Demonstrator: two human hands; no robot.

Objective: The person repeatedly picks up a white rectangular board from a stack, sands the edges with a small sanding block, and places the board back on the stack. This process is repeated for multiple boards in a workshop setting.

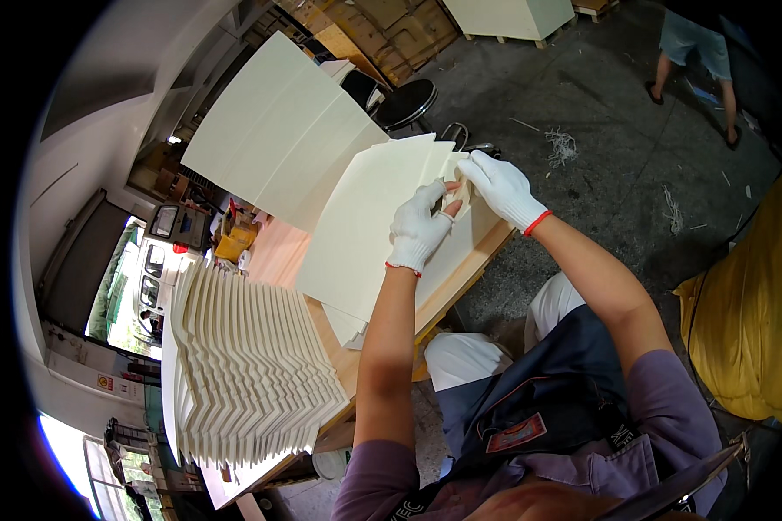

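Note:
Both my hands wear white knit gloves with red cuffs. My left hand pinches the upper edge of a cream card sheet lying on top of a small pile on the wooden table. My right hand grips the same area of the sheet's top corner, just right of the left hand. The fingers of both hands meet at that corner.
A tall fanned stack of cream folded cards stands at the table's left. More large cream sheets lean behind. A black round stool is beyond the table. A yellow sack lies right. Another person's legs stand far off.

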